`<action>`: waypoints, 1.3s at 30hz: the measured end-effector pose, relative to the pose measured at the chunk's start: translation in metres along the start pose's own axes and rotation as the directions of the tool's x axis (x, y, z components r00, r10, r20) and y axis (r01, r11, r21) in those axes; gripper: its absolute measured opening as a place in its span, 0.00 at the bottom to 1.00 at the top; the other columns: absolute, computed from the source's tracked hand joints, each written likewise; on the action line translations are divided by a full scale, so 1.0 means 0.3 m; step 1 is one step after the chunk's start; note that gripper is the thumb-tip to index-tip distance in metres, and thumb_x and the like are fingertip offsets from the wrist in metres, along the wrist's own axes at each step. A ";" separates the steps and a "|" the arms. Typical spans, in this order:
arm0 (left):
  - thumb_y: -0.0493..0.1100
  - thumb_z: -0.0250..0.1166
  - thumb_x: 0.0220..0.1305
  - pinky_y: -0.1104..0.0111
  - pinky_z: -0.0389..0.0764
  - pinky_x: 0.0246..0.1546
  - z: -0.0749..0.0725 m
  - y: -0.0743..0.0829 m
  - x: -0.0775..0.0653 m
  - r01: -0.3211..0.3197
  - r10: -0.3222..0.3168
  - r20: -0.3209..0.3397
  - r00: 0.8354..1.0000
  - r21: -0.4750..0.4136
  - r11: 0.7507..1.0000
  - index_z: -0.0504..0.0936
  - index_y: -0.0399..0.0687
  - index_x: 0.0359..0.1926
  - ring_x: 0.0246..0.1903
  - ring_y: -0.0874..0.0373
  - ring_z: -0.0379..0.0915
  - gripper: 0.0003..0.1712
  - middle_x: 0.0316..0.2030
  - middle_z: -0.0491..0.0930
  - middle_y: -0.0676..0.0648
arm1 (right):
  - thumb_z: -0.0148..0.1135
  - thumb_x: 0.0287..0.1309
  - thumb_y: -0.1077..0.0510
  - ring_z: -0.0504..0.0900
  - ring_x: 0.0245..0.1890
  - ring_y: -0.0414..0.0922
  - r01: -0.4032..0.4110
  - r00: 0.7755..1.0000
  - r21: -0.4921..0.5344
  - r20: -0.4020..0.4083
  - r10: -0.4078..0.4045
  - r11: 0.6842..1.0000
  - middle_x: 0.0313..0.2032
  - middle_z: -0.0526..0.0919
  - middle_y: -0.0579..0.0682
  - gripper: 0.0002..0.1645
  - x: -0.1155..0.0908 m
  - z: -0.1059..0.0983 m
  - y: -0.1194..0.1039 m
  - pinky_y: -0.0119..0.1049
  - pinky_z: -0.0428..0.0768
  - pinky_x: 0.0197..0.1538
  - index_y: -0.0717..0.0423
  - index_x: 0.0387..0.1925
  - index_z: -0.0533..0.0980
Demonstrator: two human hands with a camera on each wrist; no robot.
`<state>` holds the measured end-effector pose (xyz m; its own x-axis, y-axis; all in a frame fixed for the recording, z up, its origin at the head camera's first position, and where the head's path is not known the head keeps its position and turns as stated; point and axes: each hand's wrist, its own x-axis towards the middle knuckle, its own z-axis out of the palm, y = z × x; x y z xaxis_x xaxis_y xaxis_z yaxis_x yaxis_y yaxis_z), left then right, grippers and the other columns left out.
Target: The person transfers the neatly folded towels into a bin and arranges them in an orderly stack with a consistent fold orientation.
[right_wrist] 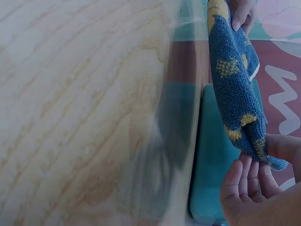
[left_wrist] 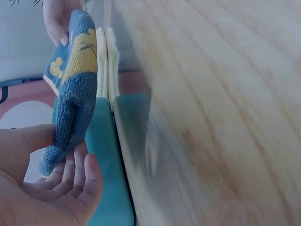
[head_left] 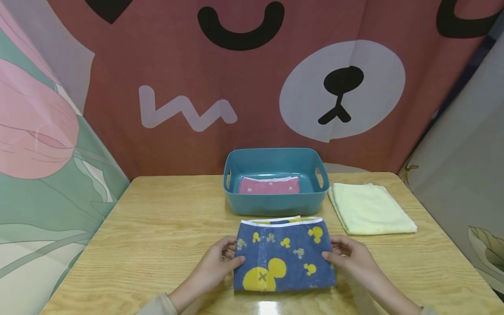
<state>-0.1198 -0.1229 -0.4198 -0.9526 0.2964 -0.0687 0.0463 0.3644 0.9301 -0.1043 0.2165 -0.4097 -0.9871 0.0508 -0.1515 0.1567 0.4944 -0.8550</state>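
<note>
A folded dark-blue towel (head_left: 287, 258) with yellow mouse-head shapes and a white hem hangs in front of me, above the table. My left hand (head_left: 214, 264) pinches its left edge, thumb on the near face and fingers behind. On the opposite edge, my right hand (head_left: 356, 258) grips the towel the same way. Both wrist views show the towel (left_wrist: 77, 89) clear of the tabletop, its folded layers visible at the side. Just beyond it stands a teal basket (head_left: 275, 204), in which a folded pink towel (head_left: 269, 186) with white stars lies.
To the right of the basket, a folded pale-yellow towel (head_left: 372, 210) lies on the wooden table (head_left: 165, 218). A red-brown curtain (head_left: 256, 87) with a cartoon bear face hangs behind the table's far edge. Printed fabric also hangs at both sides.
</note>
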 end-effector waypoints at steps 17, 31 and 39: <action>0.40 0.72 0.60 0.70 0.78 0.40 -0.025 0.048 0.014 -0.039 0.040 -0.021 0.999 0.038 0.999 0.76 0.33 0.55 0.39 0.55 0.75 0.25 0.40 0.79 0.47 | 0.73 0.56 0.54 0.79 0.41 0.43 -0.004 1.000 -0.010 -0.018 0.004 1.000 0.39 0.83 0.49 0.31 0.001 -0.036 -0.047 0.34 0.78 0.40 0.66 0.57 0.76; 0.37 0.71 0.60 0.68 0.79 0.40 -0.036 0.073 0.027 -0.072 0.067 -0.105 0.992 -0.044 0.996 0.76 0.32 0.56 0.39 0.55 0.77 0.25 0.40 0.80 0.45 | 0.71 0.59 0.55 0.77 0.40 0.40 0.005 0.999 0.115 -0.035 -0.001 0.993 0.40 0.82 0.49 0.31 0.009 -0.045 -0.088 0.34 0.81 0.41 0.66 0.59 0.74; 0.38 0.71 0.61 0.64 0.79 0.43 -0.049 0.088 0.037 -0.061 0.055 -0.140 0.989 -0.038 0.997 0.77 0.33 0.56 0.40 0.55 0.77 0.24 0.40 0.81 0.45 | 0.70 0.59 0.56 0.78 0.39 0.39 0.044 0.998 0.159 -0.054 -0.036 0.986 0.40 0.82 0.50 0.30 0.011 -0.047 -0.108 0.35 0.82 0.42 0.66 0.59 0.74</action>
<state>-0.1337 -0.1230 -0.3905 -0.9813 0.1897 0.0334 0.0925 0.3119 0.9456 -0.1130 0.2128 -0.3755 -0.9924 0.0800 -0.0939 0.1162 0.3517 -0.9289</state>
